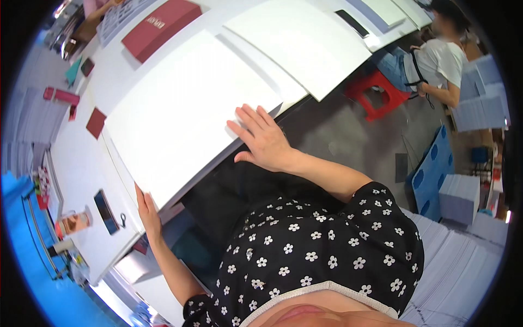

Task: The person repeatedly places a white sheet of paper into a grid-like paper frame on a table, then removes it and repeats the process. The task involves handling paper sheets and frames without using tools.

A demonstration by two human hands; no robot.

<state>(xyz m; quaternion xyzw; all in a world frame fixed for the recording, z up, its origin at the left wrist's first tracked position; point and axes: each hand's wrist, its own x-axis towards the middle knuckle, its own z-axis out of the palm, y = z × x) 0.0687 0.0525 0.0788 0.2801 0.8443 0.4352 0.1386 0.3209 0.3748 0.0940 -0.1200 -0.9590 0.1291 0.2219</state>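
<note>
1. White paper makes up the thick stack (pixel 174 109) in front of you; it lies flat on the white surface (pixel 76 163), one long edge turned toward your body.
2. Your right hand (pixel 264 139) is at the near edge of the stack, toward its right end. The fingers are straight and fanned apart over the rim, the thumb set off from them, so this grip is unclosed. How firmly it presses, I cannot tell.
3. Your left hand (pixel 148 212) is at the near left corner of the stack, its fingers stretched along the left side. The thumb is mostly hidden, so I cannot tell whether this grip pinches the paper.
4. Beyond the stack, at its far side, you have a dark red box (pixel 162 27).
5. Right of the stack and near it lies a large white sheet (pixel 305 43).
6. Just left of the stack is a dark red card (pixel 96 122); farther left is a red tube-shaped thing (pixel 61 96). Also left of the stack, but closer to you, lies a phone (pixel 106 211).
7. Well to the right of the stack, a co-worker (pixel 444 62) in a white top sits on a red stool (pixel 393 98).
</note>
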